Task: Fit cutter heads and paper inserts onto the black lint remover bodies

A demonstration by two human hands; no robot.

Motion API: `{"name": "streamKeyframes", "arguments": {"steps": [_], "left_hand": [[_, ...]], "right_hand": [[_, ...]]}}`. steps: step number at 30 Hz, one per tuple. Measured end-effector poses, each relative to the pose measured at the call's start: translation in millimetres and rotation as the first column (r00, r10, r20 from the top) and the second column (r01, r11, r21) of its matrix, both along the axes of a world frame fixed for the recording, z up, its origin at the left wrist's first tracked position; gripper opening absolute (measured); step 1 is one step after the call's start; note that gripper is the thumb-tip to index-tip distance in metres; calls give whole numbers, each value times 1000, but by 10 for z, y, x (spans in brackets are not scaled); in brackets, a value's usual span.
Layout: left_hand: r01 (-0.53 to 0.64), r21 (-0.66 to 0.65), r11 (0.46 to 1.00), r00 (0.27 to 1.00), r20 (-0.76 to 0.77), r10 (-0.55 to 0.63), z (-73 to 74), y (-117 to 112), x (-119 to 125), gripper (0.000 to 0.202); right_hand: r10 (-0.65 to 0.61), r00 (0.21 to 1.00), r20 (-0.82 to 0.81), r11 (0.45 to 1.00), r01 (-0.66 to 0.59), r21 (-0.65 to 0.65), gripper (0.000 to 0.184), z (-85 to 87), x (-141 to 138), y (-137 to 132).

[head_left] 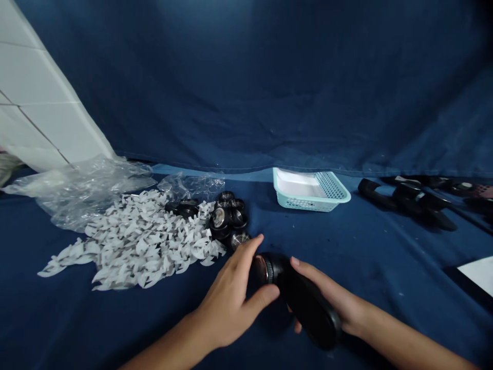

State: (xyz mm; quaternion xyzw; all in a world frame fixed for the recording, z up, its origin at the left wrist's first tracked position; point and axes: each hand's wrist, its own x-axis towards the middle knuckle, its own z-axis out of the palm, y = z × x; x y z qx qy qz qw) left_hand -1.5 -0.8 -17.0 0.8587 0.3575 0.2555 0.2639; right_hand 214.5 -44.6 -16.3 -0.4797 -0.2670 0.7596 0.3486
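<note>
A black handheld fabric shaver (308, 303) lies tilted across the front of the table area, its round ribbed head toward the left. My right hand (335, 295) is closed around its body, thumb on top and fingertips showing underneath. At the head end, my left hand (231, 298) cups the ribbed collar between thumb and fingers. The face of the head is mostly hidden by that hand. Just beyond my left fingertips sits a cluster of black round caps (239, 218) with metal mesh faces. Left of them spreads a heap of small whitish curved blade-like pieces (150, 241).
Clear plastic bags (88, 185) lie behind the heap, by a white tiled wall (38, 77). A light blue basket (308, 204) with white paper inside stands at the back. Several black devices (412, 200) lie at the right, near a white sheet (479, 272). Blue cloth hangs behind.
</note>
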Motion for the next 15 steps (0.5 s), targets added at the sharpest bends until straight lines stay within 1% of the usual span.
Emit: {"name": "streamKeyframes", "arguments": {"steps": [2, 3, 4, 6, 8, 11, 13, 15], "left_hand": [[-131, -43, 990, 991, -2, 132, 26, 6, 2, 56], [-182, -58, 982, 983, -21, 181, 43, 10, 6, 51], [-220, -69, 973, 975, -44, 217, 60, 15, 12, 47], [-257, -94, 962, 965, -81, 250, 91, 25, 31, 42], [-249, -129, 960, 967, -88, 239, 110, 34, 51, 38], [-205, -185, 961, 979, -54, 198, 114, 47, 64, 37], [-189, -194, 963, 982, -32, 186, 97, 60, 56, 40], [-176, -176, 969, 984, -18, 175, 68, 77, 42, 44]], "right_hand": [[-42, 999, 4, 999, 42, 11, 49, -11, -7, -11], [-59, 998, 4, 998, 59, 13, 52, -20, -7, -15], [-71, 997, 2, 997, 71, 10, 57, -30, -6, -19], [-77, 997, -8, 997, 77, 13, 63, -44, -1, -23], [-72, 997, -20, 997, 73, 36, 63, -55, 5, -21], [-47, 998, -40, 995, 50, 83, 62, -78, 17, -8], [-32, 999, -43, 996, 36, 84, 64, -97, 25, 6], [-39, 999, -27, 998, 41, 55, 68, -112, 32, 20]]}}
